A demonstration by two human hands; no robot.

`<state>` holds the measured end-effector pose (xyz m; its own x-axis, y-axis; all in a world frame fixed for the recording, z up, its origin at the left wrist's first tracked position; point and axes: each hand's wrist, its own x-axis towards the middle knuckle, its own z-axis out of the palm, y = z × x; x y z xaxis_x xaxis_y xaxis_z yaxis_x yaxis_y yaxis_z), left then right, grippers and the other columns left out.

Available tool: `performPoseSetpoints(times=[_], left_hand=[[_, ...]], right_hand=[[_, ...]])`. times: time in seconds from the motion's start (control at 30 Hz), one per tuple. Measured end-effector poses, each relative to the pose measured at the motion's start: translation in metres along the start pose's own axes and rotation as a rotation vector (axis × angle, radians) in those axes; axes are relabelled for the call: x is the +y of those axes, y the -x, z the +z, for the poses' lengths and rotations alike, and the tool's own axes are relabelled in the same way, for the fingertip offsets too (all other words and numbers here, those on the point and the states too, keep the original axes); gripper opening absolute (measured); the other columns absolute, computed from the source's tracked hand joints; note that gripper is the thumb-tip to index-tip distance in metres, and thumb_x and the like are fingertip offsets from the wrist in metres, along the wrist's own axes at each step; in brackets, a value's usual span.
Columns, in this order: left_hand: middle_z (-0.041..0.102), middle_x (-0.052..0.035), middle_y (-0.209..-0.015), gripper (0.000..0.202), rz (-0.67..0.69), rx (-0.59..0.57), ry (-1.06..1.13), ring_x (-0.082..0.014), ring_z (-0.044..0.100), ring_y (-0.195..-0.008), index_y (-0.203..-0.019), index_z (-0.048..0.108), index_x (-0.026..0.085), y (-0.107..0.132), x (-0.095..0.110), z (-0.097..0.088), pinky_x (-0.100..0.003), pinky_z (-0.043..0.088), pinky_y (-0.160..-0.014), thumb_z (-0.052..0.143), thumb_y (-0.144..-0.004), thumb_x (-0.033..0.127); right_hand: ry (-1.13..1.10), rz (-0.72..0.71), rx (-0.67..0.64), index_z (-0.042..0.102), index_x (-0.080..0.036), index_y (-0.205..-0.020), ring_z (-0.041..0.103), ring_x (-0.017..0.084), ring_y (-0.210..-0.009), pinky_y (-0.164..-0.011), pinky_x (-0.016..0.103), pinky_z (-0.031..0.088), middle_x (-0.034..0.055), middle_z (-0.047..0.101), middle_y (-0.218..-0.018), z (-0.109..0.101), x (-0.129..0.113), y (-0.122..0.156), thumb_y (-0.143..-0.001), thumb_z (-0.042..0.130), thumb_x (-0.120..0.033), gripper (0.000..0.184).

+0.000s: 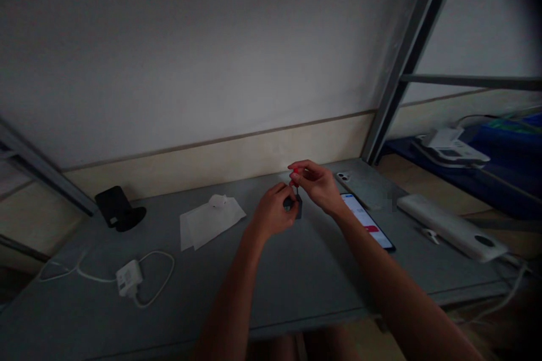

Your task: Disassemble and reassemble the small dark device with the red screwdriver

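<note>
Head view: left hand (pixel 271 212) pinches small dark part (pixel 297 207) just above counter (pixel 296 282); right hand (pixel 318 184) grips red-tipped tool (pixel 295 172) upright on it. Advise holding tool square, part braced firmly.

Small dark part (pixel 298 207): half covered by left hand (pixel 273 213), too small to identify
Red tool (pixel 295 172): mostly inside right hand (pixel 318 185) pinch
Phone (pixel 369 223): inner edge under forearm

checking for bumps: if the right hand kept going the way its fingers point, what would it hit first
Most likely the left hand: the right hand, pinching a red-topped tool, points leftward at the left hand's fingers, which hold a small dark object. Depth is hard to judge here.
</note>
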<state>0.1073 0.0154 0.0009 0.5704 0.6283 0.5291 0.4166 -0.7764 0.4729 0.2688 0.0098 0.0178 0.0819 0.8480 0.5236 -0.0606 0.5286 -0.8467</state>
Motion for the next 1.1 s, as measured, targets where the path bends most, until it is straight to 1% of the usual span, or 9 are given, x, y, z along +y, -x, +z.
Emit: performPoseSetpoints(times=[0.1,0.2,0.33,0.43,0.53,0.73,1.0,1.07,1.1], left_hand=[[0.060,-0.0028,-0.092,0.010,-0.001,-0.008,-0.001,-0.0176,0.060,-0.088,-0.082,0.055,0.021,0.000,0.000,-0.001,-0.030,0.050,-0.084,0.060,-0.083,0.013],[0.062,-0.0036,-0.096,0.010,-0.004,-0.010,-0.008,-0.0186,0.061,-0.092,-0.086,0.058,0.021,0.001,0.002,-0.001,-0.031,0.050,-0.087,0.060,-0.083,0.012],[0.063,-0.0037,-0.095,0.010,-0.008,-0.014,-0.017,-0.0189,0.061,-0.091,-0.087,0.058,0.021,0.001,0.004,-0.002,-0.032,0.051,-0.086,0.061,-0.083,0.013],[0.062,-0.0035,-0.094,0.009,-0.010,-0.016,-0.022,-0.0186,0.061,-0.090,-0.087,0.057,0.021,0.002,0.003,-0.002,-0.031,0.050,-0.085,0.060,-0.083,0.013],[0.062,-0.0036,-0.094,0.008,-0.006,-0.015,-0.027,-0.0187,0.061,-0.091,-0.086,0.057,0.021,0.002,0.002,-0.001,-0.032,0.050,-0.086,0.060,-0.083,0.014],[0.061,-0.0033,-0.093,0.008,-0.010,-0.022,-0.032,-0.0187,0.061,-0.091,-0.084,0.056,0.021,0.002,0.004,-0.002,-0.032,0.050,-0.085,0.061,-0.083,0.014],[0.061,-0.0033,-0.095,0.009,0.014,-0.014,-0.069,-0.0182,0.061,-0.092,-0.084,0.055,0.021,0.001,0.002,-0.001,-0.031,0.050,-0.088,0.060,-0.084,0.014],[0.062,-0.0032,-0.094,0.009,0.017,-0.018,-0.091,-0.0180,0.061,-0.091,-0.085,0.056,0.021,0.001,0.002,-0.001,-0.031,0.050,-0.087,0.060,-0.083,0.013],[0.062,-0.0032,-0.094,0.009,0.018,-0.021,-0.106,-0.0182,0.061,-0.090,-0.085,0.056,0.021,0.001,0.003,-0.001,-0.031,0.050,-0.087,0.061,-0.084,0.013]], right_hand=[[0.044,-0.024,-0.015,0.074,-0.023,-0.102,0.067,0.016,-0.073,-0.071,0.031,0.053,0.0025,0.071,-0.082,-0.003,-0.001,0.000,-0.088,0.071,-0.044,0.026],[0.014,-0.037,0.002,0.073,-0.022,-0.098,0.069,0.019,-0.079,-0.074,0.034,0.055,0.0056,0.073,-0.091,-0.007,-0.002,0.000,-0.088,0.070,-0.046,0.026],[-0.019,-0.009,0.021,0.070,-0.021,-0.092,0.065,0.017,-0.069,-0.064,0.031,0.054,0.0023,0.069,-0.076,-0.010,0.001,-0.001,-0.081,0.077,-0.044,0.026],[-0.034,-0.010,0.011,0.066,-0.021,-0.087,0.060,0.014,-0.062,-0.060,0.029,0.050,-0.0006,0.066,-0.070,-0.010,0.002,-0.002,-0.079,0.080,-0.040,0.025],[-0.010,-0.028,-0.008,0.064,-0.021,-0.084,0.058,0.014,-0.061,-0.061,0.029,0.049,-0.0015,0.063,-0.069,-0.008,0.001,-0.001,-0.079,0.080,-0.039,0.024],[0.018,-0.069,0.019,0.060,-0.022,-0.082,0.055,0.013,-0.059,-0.059,0.029,0.048,-0.0031,0.059,-0.067,-0.005,-0.001,-0.001,-0.080,0.079,-0.041,0.026],[0.033,-0.068,0.042,0.060,-0.022,-0.082,0.055,0.012,-0.056,-0.056,0.028,0.046,-0.0031,0.060,-0.067,-0.003,0.002,-0.001,-0.078,0.080,-0.040,0.027],[0.027,-0.070,0.081,0.062,-0.021,-0.085,0.055,0.012,-0.056,-0.055,0.027,0.045,-0.0034,0.061,-0.068,0.000,0.008,-0.003,-0.080,0.079,-0.040,0.026],[0.019,-0.066,0.130,0.062,-0.021,-0.087,0.055,0.011,-0.055,-0.055,0.026,0.045,-0.0036,0.061,-0.068,0.002,0.013,-0.003,-0.081,0.078,-0.041,0.026]])
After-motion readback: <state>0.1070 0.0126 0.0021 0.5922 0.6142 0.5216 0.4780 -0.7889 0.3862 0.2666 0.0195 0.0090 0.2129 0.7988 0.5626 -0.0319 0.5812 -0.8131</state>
